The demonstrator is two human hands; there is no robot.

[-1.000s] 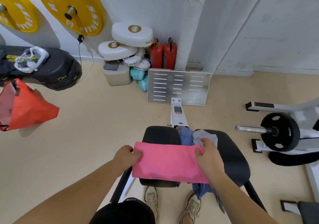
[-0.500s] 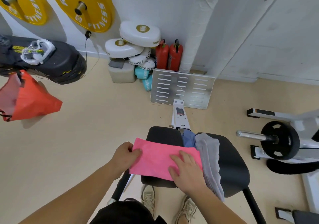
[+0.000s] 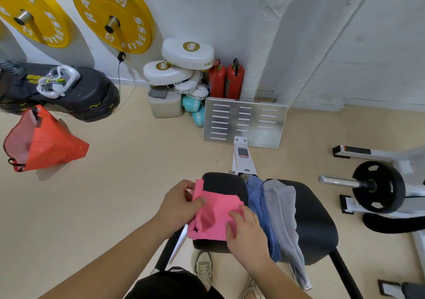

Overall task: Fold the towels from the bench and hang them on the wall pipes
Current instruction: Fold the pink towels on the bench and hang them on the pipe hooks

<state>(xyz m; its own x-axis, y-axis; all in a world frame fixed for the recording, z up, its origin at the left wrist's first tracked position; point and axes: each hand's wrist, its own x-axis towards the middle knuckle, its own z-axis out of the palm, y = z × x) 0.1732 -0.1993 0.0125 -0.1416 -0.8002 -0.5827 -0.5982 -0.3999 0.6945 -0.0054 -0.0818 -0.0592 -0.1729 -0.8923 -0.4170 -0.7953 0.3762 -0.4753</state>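
Pink towel (image 3: 213, 216) lies partly folded on the left pad of the tabletop (image 3: 315, 225), with its left edge lifted and bunched and its right part flat. It looks thin, soft and light. It will likely droop and crease wherever it is unsupported, and a fold may slip open unless pressed. The best hold, I judge, is at the corners or along a folded edge, pinched through all layers while the other side is pinned.

The left grip (image 3: 179, 204) pinches the raised left edge, thumb on top and fingers curled behind the cloth. The right grip (image 3: 247, 236) is spread, its fingers laid flat and pressing the towel's right part onto the pad.

Just beside the pink towel on the right, a blue towel (image 3: 257, 197) and a grey towel (image 3: 280, 204) are draped lengthwise between the pads, unfolded, with their near ends hanging over the edge. Both look equally limp, the grey perhaps thicker.

The wall pipes (image 3: 266, 34), wrapped in white, rise well apart beyond the tabletop. By my reading, folding of this towel is midway and hanging is not yet begun.
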